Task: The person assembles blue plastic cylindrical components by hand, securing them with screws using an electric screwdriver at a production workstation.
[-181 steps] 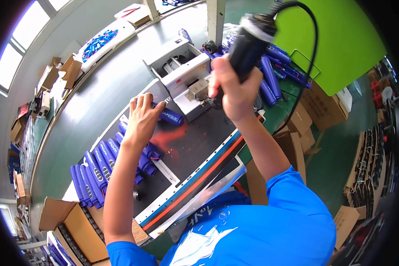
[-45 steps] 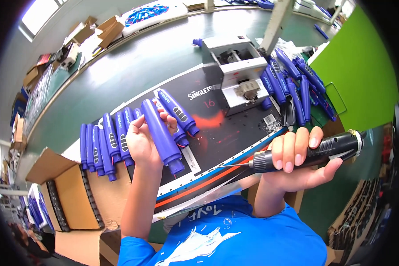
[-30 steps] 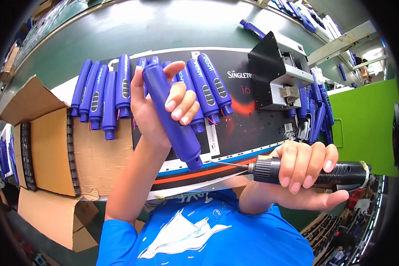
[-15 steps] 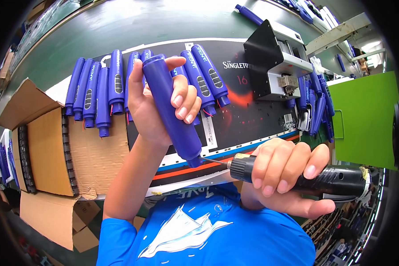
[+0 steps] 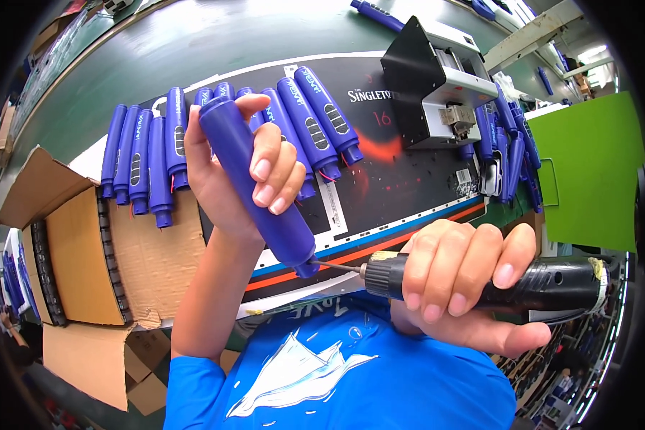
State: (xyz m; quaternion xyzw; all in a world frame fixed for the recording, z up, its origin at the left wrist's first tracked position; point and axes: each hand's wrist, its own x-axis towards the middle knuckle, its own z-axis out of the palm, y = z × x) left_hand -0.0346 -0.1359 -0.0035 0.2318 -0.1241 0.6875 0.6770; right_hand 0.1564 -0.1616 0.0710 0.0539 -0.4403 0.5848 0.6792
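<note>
My left hand (image 5: pixel 247 165) is wrapped round a blue plastic tube (image 5: pixel 254 179), held tilted with its narrower neck low and toward the right. In my right hand (image 5: pixel 466 279) lies a black electric screwdriver (image 5: pixel 509 294), gripped along its body and pointing left. Its thin metal bit (image 5: pixel 337 266) meets the tube's neck; whether a screw sits there is too small to tell. Behind my left hand, a row of similar blue tubes (image 5: pixel 315 122) rests on the black printed mat (image 5: pixel 365 183), some with red wires at their lower ends.
An open cardboard box (image 5: pixel 75 258) stands at the left. At the back right is a black-and-white machine (image 5: pixel 444 86), with more blue tubes (image 5: pixel 512 158) piled beside it. A green panel (image 5: pixel 588 172) stands at far right. Another blue tube (image 5: pixel 376 14) lies at the back.
Both hands, the tube and the screwdriver keep nearly the same pose. The tube has shifted slightly left in view, and the background has shifted a little too.
</note>
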